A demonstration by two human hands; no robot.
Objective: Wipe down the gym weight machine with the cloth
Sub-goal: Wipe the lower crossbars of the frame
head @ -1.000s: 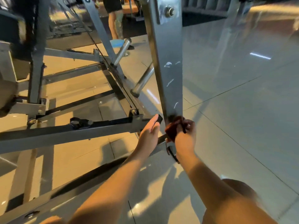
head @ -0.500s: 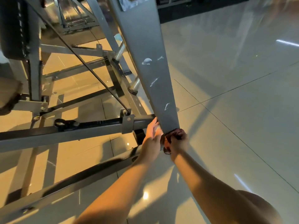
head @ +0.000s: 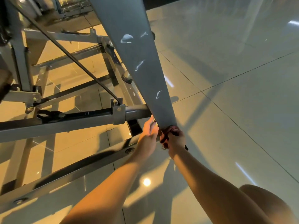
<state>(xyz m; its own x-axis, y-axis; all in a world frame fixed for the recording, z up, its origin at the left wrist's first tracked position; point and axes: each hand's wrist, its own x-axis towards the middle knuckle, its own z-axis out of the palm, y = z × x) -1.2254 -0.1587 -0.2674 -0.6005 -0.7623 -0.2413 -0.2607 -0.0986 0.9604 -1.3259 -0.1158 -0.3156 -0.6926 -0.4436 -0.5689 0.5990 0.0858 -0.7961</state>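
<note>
One dark red cloth [head: 165, 135] is bunched in the right hand [head: 176, 140], whose fingers curl round it and press it on the lowest end of the grey steel post [head: 137, 65] of the weight machine. The left hand [head: 148, 137] holds nothing; its fingers are straight and rest on the left edge of the same post, just beside the end of the horizontal crossbar [head: 64, 122]. I think the risk is first in this corner: the left fingertips sit close to the joint of bar and post and could be pinched or scraped there. The cloth is crumpled, so it may touch only a narrow strip, and its loose tail may catch under the post. The white marks [head: 127, 38] higher on the post could be missed. The glossy floor tiles [head: 234, 81] may be slippery for a person who leans so low.
</note>
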